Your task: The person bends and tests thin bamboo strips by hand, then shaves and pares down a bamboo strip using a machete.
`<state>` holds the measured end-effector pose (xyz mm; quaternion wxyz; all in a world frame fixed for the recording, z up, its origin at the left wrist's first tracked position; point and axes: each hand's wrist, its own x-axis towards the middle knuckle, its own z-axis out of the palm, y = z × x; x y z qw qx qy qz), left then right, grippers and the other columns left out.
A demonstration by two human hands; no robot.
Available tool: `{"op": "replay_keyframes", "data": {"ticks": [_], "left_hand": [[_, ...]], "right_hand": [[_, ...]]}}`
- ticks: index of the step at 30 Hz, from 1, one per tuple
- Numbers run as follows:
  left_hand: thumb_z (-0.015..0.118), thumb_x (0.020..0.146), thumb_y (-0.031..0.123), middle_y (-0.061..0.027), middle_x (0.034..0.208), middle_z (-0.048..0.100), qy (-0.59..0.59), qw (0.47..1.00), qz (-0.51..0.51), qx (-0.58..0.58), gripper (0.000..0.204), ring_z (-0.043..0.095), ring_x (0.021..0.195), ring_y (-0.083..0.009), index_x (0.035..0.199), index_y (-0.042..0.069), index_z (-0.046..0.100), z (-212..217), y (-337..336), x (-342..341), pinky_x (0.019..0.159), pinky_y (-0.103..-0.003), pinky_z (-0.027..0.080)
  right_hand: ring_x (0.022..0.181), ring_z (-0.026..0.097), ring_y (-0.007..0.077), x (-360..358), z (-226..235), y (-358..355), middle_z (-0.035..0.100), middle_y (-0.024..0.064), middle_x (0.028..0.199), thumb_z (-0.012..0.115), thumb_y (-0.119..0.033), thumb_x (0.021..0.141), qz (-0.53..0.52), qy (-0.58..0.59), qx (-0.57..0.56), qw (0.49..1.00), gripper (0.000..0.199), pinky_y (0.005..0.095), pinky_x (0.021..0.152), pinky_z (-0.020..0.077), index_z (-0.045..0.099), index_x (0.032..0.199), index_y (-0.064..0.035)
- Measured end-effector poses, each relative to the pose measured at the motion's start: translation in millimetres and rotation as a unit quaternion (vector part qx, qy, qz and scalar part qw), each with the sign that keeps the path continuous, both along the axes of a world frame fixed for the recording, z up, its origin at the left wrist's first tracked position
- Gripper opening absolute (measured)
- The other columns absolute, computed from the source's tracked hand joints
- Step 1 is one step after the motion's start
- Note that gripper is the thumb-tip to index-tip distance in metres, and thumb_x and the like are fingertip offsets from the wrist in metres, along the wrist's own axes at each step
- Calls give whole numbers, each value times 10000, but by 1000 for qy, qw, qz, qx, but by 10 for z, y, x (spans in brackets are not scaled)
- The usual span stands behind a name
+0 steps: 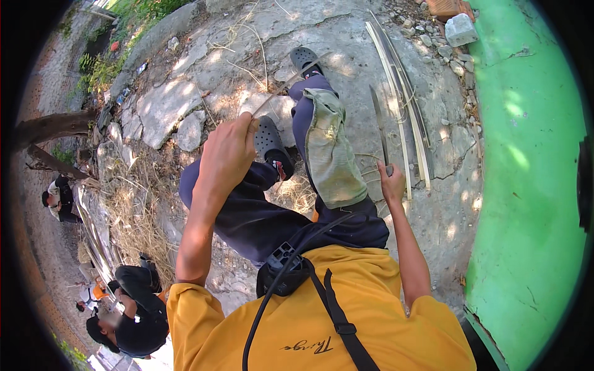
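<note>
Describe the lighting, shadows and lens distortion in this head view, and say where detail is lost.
Head view: hard sunlight, dappled with leaf shadow, falls over the cracked grey stone ground; the bright green painted wall bows with fisheye curvature; black vignette fills the corners; the left hand gripping a thin pale bamboo strip and the right hand holding a long dark blade stay sharp; the rim looks soft.

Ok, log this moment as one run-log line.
left hand: grips thin bamboo strip | right hand: holds knife, blade up | cloth over knee | spare strips on ground
</note>
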<state>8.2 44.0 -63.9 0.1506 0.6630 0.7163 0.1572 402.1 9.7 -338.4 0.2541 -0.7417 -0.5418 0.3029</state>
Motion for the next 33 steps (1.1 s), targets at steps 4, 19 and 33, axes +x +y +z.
{"op": "replay_keyframes", "data": {"ticks": [4,19,33], "left_hand": [[569,1078,237,-234,948,719,72,996,-51,-27,273,673,923,-467,1012,-5,678,-139,410,95,795,-563,500],[583,1053,195,-169,1059,725,49,993,-99,28,276,707,999,-415,1242,86,751,-686,1036,75,839,-527,549],[628,1053,275,-179,1029,741,-30,988,-144,41,294,700,994,-398,1228,79,759,-734,1048,166,867,-493,545]], "right_hand": [[832,722,488,123,-380,-104,719,264,808,679,-695,922,2,-100,-112,989,696,566,732,531,705,914,1],[1052,708,439,172,-1148,-419,712,230,1157,849,-488,829,102,-207,-153,961,527,554,880,564,708,1027,-20],[1033,740,178,-398,610,634,771,117,1133,697,-99,1023,148,227,64,961,340,347,903,587,669,1359,-52]]}}
